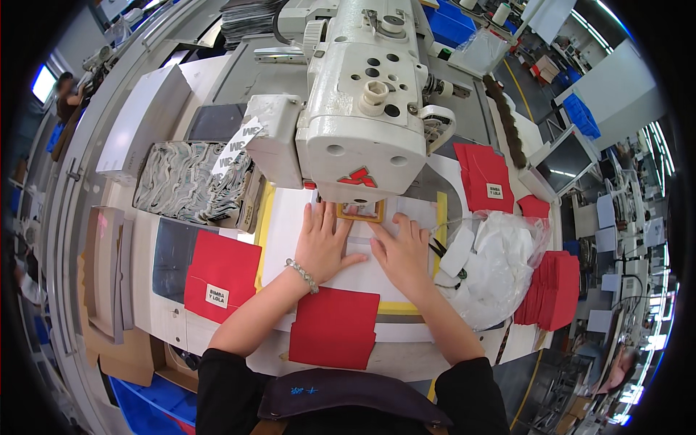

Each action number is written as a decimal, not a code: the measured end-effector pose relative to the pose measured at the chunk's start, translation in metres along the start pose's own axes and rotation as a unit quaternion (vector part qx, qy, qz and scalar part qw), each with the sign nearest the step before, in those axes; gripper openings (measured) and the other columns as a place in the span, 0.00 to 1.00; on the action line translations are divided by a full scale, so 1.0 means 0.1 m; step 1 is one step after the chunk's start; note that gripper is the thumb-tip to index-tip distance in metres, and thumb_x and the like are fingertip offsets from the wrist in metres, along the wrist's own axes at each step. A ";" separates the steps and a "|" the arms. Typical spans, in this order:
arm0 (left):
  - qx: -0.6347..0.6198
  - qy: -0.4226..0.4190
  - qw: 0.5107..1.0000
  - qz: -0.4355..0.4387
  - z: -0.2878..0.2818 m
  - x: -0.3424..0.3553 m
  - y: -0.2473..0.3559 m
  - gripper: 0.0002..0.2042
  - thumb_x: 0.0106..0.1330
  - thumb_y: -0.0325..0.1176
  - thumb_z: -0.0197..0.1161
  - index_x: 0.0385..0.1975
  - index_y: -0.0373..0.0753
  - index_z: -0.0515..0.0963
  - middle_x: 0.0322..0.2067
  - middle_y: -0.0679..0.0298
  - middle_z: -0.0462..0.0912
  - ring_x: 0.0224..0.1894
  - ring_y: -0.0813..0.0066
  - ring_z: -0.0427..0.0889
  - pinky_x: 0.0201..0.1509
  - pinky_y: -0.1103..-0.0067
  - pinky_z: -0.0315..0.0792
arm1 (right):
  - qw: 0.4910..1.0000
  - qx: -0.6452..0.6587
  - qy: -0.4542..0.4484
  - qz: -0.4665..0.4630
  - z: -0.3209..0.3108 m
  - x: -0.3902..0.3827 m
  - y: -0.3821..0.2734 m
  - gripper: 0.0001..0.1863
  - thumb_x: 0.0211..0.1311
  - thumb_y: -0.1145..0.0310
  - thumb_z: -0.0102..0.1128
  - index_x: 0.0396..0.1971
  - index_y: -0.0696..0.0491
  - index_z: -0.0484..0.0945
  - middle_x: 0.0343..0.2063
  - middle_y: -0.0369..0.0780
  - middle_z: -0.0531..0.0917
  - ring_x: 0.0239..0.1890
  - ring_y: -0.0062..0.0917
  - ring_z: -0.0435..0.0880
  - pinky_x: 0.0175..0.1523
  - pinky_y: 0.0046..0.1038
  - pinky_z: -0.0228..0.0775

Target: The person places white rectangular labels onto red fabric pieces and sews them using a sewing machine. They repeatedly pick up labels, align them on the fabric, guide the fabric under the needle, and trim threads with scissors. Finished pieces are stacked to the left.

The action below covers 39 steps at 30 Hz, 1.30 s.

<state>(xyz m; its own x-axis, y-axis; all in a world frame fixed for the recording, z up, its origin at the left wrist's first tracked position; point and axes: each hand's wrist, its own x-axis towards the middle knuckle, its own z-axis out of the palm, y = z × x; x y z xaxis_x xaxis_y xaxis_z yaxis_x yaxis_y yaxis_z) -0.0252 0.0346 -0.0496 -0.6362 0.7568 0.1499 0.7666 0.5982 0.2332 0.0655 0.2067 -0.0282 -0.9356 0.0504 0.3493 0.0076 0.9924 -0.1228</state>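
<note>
My left hand (325, 243), with a beaded bracelet (302, 275) on its wrist, lies flat with fingers stretched on the white sheet (283, 235) under the sewing machine (362, 123). Flat on the same sheet is my right hand (404, 254), its fingers apart. Their index fingertips rest at the near edge of a small yellow-brown frame (360, 216) below the machine head. What lies inside the frame is partly hidden by the machine. Closest to my body is a plain red fabric piece (333, 328). Left of my left hand is a red piece with a white label (221, 272).
Labelled red pieces (482, 170) lie right of the machine. A clear plastic bag (500, 268) with white pieces sits beside my right hand, near a stack of red pieces (554, 290). At left are a box of folded pale pieces (188, 181) and a white box (141, 119).
</note>
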 end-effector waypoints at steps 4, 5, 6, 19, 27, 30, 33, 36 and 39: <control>0.003 0.003 1.000 -0.004 0.00 0.03 0.00 0.44 0.57 0.68 0.55 0.65 0.39 0.64 0.66 0.38 0.56 0.71 0.39 0.49 0.68 0.42 0.42 | 1.000 0.004 -0.002 0.004 0.01 0.00 -0.01 0.22 0.55 0.59 0.63 0.52 0.37 0.79 0.45 0.42 0.73 0.42 0.33 0.72 0.43 0.36 0.58; 0.002 0.002 1.000 -0.006 0.01 0.03 0.00 0.43 0.57 0.68 0.55 0.65 0.39 0.64 0.66 0.38 0.56 0.70 0.39 0.50 0.68 0.41 0.41 | 1.000 0.004 -0.005 0.005 0.01 0.00 -0.01 0.22 0.55 0.59 0.63 0.52 0.37 0.79 0.45 0.43 0.73 0.42 0.33 0.72 0.43 0.36 0.58; 0.002 0.002 1.000 -0.009 0.01 0.03 0.00 0.43 0.57 0.68 0.55 0.65 0.39 0.64 0.65 0.39 0.56 0.70 0.40 0.50 0.68 0.40 0.41 | 1.000 0.004 -0.008 0.007 0.01 0.00 -0.02 0.22 0.55 0.59 0.63 0.52 0.37 0.79 0.45 0.43 0.73 0.42 0.33 0.72 0.43 0.36 0.57; 0.000 0.050 0.998 -0.025 0.09 0.06 0.04 0.43 0.52 0.71 0.57 0.61 0.45 0.70 0.60 0.43 0.63 0.63 0.42 0.61 0.62 0.34 0.41 | 1.000 -0.006 -0.011 0.004 0.03 0.00 0.01 0.22 0.56 0.59 0.62 0.53 0.36 0.78 0.46 0.43 0.74 0.42 0.34 0.72 0.43 0.36 0.58; 0.005 0.036 0.998 -0.048 0.05 0.06 0.01 0.47 0.48 0.73 0.59 0.59 0.37 0.70 0.60 0.42 0.64 0.67 0.41 0.56 0.62 0.34 0.42 | 1.000 -0.008 -0.014 0.005 0.01 0.00 0.00 0.22 0.56 0.59 0.62 0.53 0.36 0.78 0.46 0.43 0.74 0.42 0.34 0.72 0.43 0.36 0.58; -0.004 0.011 0.998 -0.057 0.00 0.07 -0.01 0.48 0.47 0.73 0.60 0.59 0.37 0.70 0.61 0.42 0.64 0.70 0.40 0.53 0.63 0.35 0.41 | 1.000 -0.009 -0.010 0.002 0.01 -0.01 -0.01 0.22 0.56 0.59 0.62 0.53 0.36 0.78 0.46 0.43 0.74 0.41 0.34 0.72 0.43 0.36 0.58; 0.006 0.025 0.998 -0.053 -0.01 0.10 -0.04 0.48 0.47 0.73 0.60 0.60 0.38 0.70 0.61 0.42 0.63 0.70 0.41 0.51 0.64 0.36 0.40 | 1.000 -0.012 -0.005 0.001 0.03 -0.01 0.00 0.22 0.55 0.59 0.62 0.53 0.37 0.78 0.46 0.43 0.74 0.41 0.34 0.72 0.42 0.36 0.57; 0.031 0.040 0.997 -0.063 -0.04 0.11 -0.09 0.49 0.48 0.73 0.59 0.61 0.37 0.67 0.61 0.45 0.63 0.69 0.45 0.54 0.66 0.38 0.39 | 1.000 -0.014 -0.002 0.001 0.02 -0.01 -0.01 0.22 0.55 0.59 0.63 0.52 0.37 0.78 0.46 0.43 0.74 0.41 0.34 0.72 0.42 0.36 0.57; 0.039 -0.005 0.994 -0.101 -0.15 0.16 -0.14 0.50 0.47 0.74 0.59 0.62 0.36 0.65 0.62 0.45 0.63 0.69 0.47 0.54 0.67 0.39 0.38 | 1.000 -0.015 -0.005 0.003 0.02 -0.01 -0.01 0.22 0.54 0.59 0.63 0.52 0.37 0.79 0.46 0.43 0.74 0.41 0.33 0.72 0.42 0.36 0.57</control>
<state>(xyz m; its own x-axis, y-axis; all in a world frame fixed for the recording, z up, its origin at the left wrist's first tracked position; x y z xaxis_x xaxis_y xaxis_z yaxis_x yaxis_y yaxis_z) -0.0474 0.0343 -0.0359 -0.7777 0.6208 0.0988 0.6275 0.7572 0.1815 0.0654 0.2051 -0.0298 -0.9390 0.0552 0.3394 0.0236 0.9951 -0.0965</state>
